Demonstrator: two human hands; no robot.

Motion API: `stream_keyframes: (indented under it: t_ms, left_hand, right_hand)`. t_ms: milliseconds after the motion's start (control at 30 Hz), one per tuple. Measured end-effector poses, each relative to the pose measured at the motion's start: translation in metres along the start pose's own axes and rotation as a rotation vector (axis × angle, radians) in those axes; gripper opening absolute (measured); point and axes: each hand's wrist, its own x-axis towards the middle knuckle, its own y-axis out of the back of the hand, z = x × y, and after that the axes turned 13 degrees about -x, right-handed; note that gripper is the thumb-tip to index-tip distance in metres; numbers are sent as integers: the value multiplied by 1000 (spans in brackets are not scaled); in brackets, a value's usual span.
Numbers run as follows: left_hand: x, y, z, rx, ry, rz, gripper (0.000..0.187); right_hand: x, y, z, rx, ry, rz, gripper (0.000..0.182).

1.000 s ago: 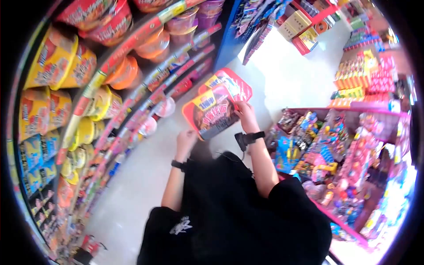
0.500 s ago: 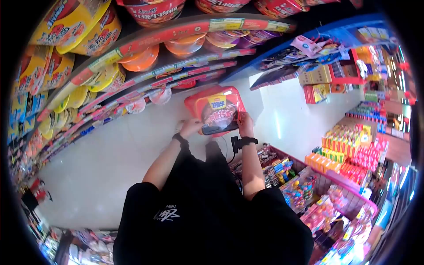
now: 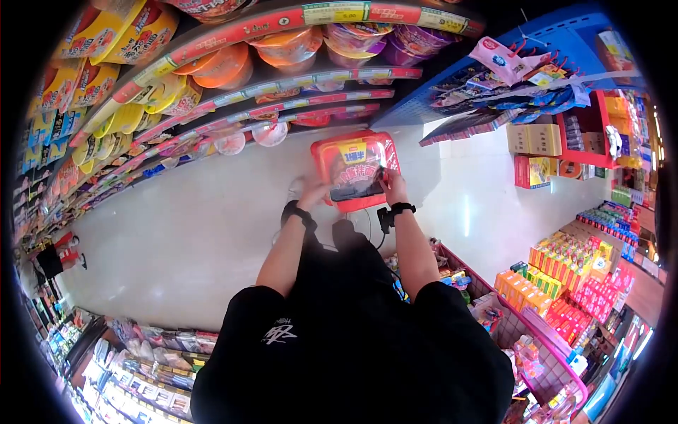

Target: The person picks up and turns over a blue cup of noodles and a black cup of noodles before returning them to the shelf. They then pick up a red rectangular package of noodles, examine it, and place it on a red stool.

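A red noodle box (image 3: 351, 155) with rounded corners and a yellow label is held up in front of my body. Its printed top faces me, with a dark patch along the lower part. My left hand (image 3: 314, 192), slightly blurred, grips the lower left edge. On the right edge, the fingers of my right hand (image 3: 394, 186) are closed around the rim near a small dark spot that I cannot make out. Black bands circle both wrists, and the right one carries a small device with a cable.
Curved shelves (image 3: 282, 88) full of noodle bowls and tubs rise ahead and left. A blue rack (image 3: 417, 99) with hanging packets stands at the right front. Cartons (image 3: 534, 139) sit beyond it. A pink-edged bin (image 3: 522, 321) of goods is close on my right. Pale floor (image 3: 176, 226) lies below.
My view has shifted, so the box and both hands sit slightly further right in view. The box appears turned a little more upright, still held in both hands.
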Motion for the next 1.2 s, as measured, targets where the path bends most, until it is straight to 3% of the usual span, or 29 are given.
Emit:
stream_keyframes:
  t_ms: [100,200,300,367,467,533,600,633,733,800,867,933,967,1100,1133,1167,1200]
  left_hand:
    - [2,-3,-10,-81,34,43,21]
    - [-4,-11,-6,-105,50,99,21]
    - [-6,-15,-4,-174,16,80,22]
    - [-9,-15,3,-187,4,58,23]
    - [-18,-23,20,-175,12,36,22]
    - [-39,-32,38,-207,-9,9,22]
    - [-52,-25,45,-321,-6,-45,20]
    - [-58,-19,48,-381,-6,-74,20]
    - [14,62,-14,-305,-72,16,17]
    - [-8,84,10,-162,-174,138,16]
    - [-27,116,25,-17,-175,135,17]
    - [1,173,-1,284,-136,153,20]
    - [-10,180,-7,129,-148,229,20]
    - [-28,221,-41,157,-110,239,30]
    - [-18,233,-62,291,-70,261,33]
    - [-22,245,-73,203,-17,118,22]
    - [-7,257,-94,432,22,69,20]
  right_hand:
    - [9,-16,29,704,-260,-49,43]
    - [4,-8,25,27,149,14,40]
    - [17,-11,33,71,122,-30,41]
    - [24,-13,35,258,17,-39,45]
    - [20,-10,25,331,33,-30,37]
    - [12,-1,14,-5,200,-21,31]
    - [3,6,-11,511,-232,-21,33]
    - [-4,12,-22,560,-320,35,34]
    - [-10,19,-22,775,-479,209,36]
    - [-20,28,-25,991,-544,241,42]
    - [-23,27,-20,1050,-538,288,49]
    - [-27,28,-41,1034,-532,279,46]
    - [-28,27,-50,994,-540,264,43]
    - [-21,-4,-50,992,-457,280,37]
    - [-23,-11,-54,989,-402,278,33]
    - [-28,-17,-62,1013,-369,296,30]
    - [-31,-25,-63,1029,-393,323,30]
